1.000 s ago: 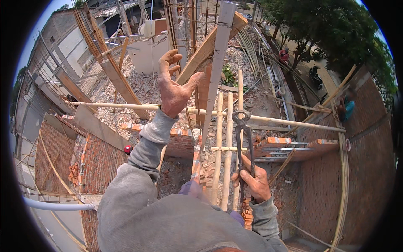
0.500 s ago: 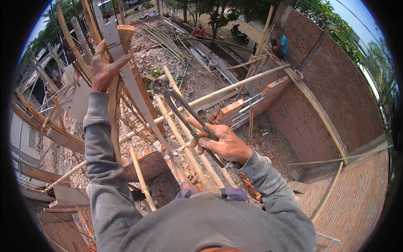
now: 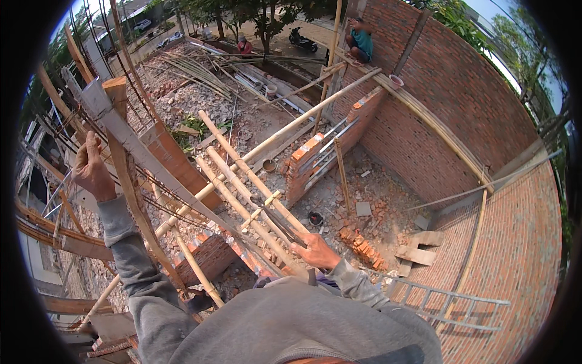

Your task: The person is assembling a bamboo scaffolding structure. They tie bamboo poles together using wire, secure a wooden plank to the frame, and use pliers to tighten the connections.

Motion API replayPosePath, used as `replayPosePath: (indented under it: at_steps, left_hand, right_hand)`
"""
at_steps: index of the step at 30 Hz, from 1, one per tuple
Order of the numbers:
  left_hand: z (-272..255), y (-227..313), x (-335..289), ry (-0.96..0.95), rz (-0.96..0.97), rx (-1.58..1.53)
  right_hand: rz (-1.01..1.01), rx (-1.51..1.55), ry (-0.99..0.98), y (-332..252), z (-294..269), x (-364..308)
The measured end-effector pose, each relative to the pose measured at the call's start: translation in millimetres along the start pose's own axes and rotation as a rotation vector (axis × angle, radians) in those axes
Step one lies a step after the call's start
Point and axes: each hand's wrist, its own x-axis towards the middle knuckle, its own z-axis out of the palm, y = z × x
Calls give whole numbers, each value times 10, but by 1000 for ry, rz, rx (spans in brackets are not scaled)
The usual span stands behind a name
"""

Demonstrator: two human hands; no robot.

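My right hand (image 3: 320, 250) is wrapped round the handles of dark metal pincers (image 3: 280, 222), low in front of my body. The pincers' jaws lie over the bamboo poles, and their tip is hard to make out. My left hand (image 3: 95, 171) is raised at the left, its fingers drawn together near thin steel rods. Whatever is between those fingers is too small to see. Just right of that hand stand a rough wooden post (image 3: 128, 176) and a long, tilted pale board (image 3: 154, 162).
Bamboo scaffold poles (image 3: 242, 209) cross below me, above rubble. Brick walls (image 3: 448, 97) rise at the right, with a metal ladder (image 3: 454, 300) near them. A person in teal (image 3: 362, 43) crouches on the far wall. Broken bricks (image 3: 362, 247) lie below.
My left hand has come away from the board, moving left and down, and its spread fingers have closed. My right hand has lowered the pincers toward my body. My view has shifted right.
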Motion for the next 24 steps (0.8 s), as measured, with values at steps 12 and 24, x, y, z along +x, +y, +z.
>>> replayPosePath:
  at_steps: [12,24]
  left_hand:
    - [-186,882,365,-368,942,690]
    - [-196,753,789,-767,-250,11]
  right_hand:
    - [-876,144,334,-2025,247,1815]
    - [-864,231,408,-3420,880,3066]
